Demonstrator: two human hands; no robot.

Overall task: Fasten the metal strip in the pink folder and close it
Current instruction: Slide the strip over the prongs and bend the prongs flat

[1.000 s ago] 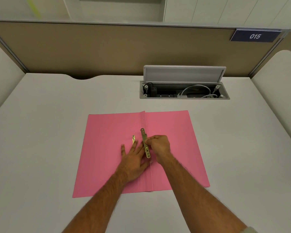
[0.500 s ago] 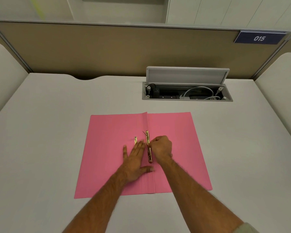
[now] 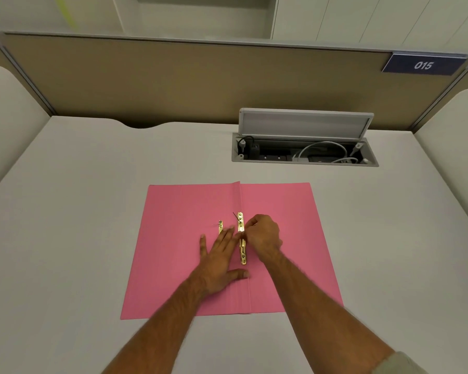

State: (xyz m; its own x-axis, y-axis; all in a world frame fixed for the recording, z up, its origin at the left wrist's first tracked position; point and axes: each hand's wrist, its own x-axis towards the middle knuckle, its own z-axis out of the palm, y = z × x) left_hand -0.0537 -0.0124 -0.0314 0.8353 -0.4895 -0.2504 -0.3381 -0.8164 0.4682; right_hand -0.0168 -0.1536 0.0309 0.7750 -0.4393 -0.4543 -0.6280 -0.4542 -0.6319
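While the left hand (image 3: 219,263) (fingers spread) presses the pink folder (image 3: 289,238), the right hand (image 3: 262,234) pinches the metal strip (image 3: 241,238).

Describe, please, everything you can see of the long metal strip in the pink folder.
The metal strip is a slim, shiny, brass-coloured bar with small holes near both ends. It lies along the spine crease of the open pink folder, pointing away from the person. The right hand pinches its middle; the left hand lies flat beside it.

Both hands on open pink folder (image 3: 281,211)
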